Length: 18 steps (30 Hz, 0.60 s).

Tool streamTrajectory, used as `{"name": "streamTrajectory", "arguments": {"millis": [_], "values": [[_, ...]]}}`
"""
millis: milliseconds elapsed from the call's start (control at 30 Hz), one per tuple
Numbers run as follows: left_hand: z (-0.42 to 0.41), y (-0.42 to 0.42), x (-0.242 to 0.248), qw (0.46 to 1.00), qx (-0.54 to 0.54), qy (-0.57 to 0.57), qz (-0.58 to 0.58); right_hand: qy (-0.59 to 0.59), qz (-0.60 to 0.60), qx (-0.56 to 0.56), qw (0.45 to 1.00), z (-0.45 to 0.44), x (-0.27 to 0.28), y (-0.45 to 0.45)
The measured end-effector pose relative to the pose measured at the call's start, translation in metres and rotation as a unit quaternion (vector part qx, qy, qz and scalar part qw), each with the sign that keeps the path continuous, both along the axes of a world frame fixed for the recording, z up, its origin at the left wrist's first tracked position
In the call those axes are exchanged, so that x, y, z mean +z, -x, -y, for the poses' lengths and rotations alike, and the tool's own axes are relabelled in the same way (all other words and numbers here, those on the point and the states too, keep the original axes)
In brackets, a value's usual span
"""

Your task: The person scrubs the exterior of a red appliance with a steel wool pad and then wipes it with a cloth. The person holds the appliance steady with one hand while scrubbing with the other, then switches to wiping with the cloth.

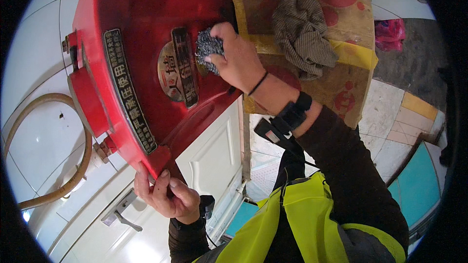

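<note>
My right hand [237, 58] grips a grey steel-wool scourer [205, 49] against the face of a red metal appliance housing [150, 11]. Just beside the scourer is a raised metal badge [169, 76] bearing writing. A long black label strip [126, 87], also with writing, runs along the housing's near-left edge. At the lower corner of that housing, the fingers and thumb of my left hand [172, 198] pinch its rim. Both wrists wear dark straps, and the right one carries a small black device [274, 128].
A taped cardboard box [256, 7] stands right of the housing, with a crumpled striped cloth [301, 36] on top. A tan hose [87, 146] curves at left near a pipe fitting [104, 149]. Below are a white panelled door [215, 146] and a lever handle [126, 221]. A pink plastic bag [389, 34] lies farther right.
</note>
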<state>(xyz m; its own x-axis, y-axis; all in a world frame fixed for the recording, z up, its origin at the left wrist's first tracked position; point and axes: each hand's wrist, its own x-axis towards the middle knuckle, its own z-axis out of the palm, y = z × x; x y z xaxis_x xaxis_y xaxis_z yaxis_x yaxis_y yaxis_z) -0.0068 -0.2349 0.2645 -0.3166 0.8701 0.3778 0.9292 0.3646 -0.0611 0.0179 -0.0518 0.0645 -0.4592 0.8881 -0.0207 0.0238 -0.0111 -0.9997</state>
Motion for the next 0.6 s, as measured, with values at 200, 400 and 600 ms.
{"name": "streamTrajectory", "arguments": {"millis": [200,400,600], "values": [[-0.002,-0.001,0.004,0.997,-0.021,0.055,-0.04,-0.051,-0.026,0.142,0.988,0.04,0.015,-0.029],[-0.002,-0.001,0.004,0.997,-0.02,0.06,-0.049,-0.026,0.007,0.058,0.998,0.01,-0.002,-0.013],[-0.001,0.0,0.001,0.998,-0.016,0.043,-0.035,-0.035,-0.054,0.109,0.992,0.041,0.007,-0.025]]}}
